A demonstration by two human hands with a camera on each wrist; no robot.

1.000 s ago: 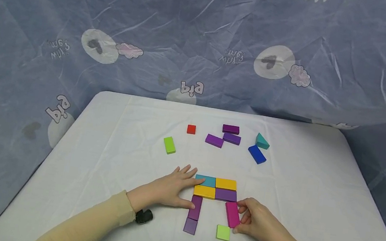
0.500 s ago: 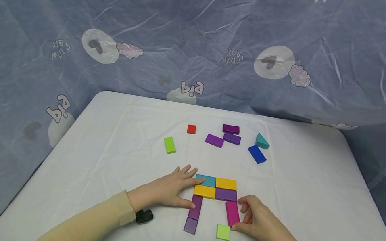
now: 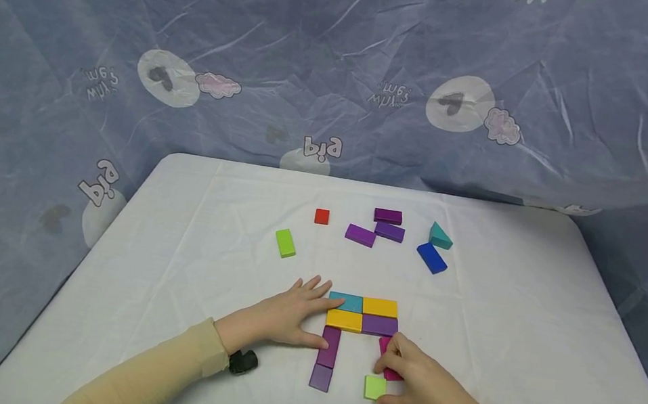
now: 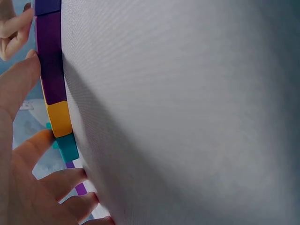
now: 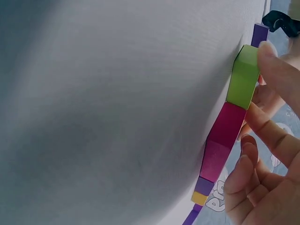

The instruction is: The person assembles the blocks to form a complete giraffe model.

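Observation:
In the head view my left hand (image 3: 287, 316) lies with spread fingers at the left side of a flat block arrangement. Its index finger touches the light blue block (image 3: 338, 297), and the thumb rests on the upper purple block (image 3: 330, 339). My right hand (image 3: 420, 382) pinches the lime green square block (image 3: 374, 387) between thumb and index finger, as the green block (image 5: 243, 77) shows in the right wrist view. The magenta block (image 3: 393, 375) is partly hidden under that hand. Two yellow blocks, one a yellow block (image 3: 380, 307) at top right, and a violet block (image 3: 379, 325) fill out the upper rows.
Farther back lie a red cube (image 3: 322, 217), a lime green block (image 3: 285, 243), several purple blocks, such as one purple block (image 3: 360, 235), a teal triangle (image 3: 439, 236) and a blue block (image 3: 432, 258). A patterned blue-grey curtain (image 3: 320, 44) hangs behind the white table (image 3: 224, 216).
My right hand has left the side of the magenta block, moved down and left, and now pinches the lime green square block. The left hand has stayed still.

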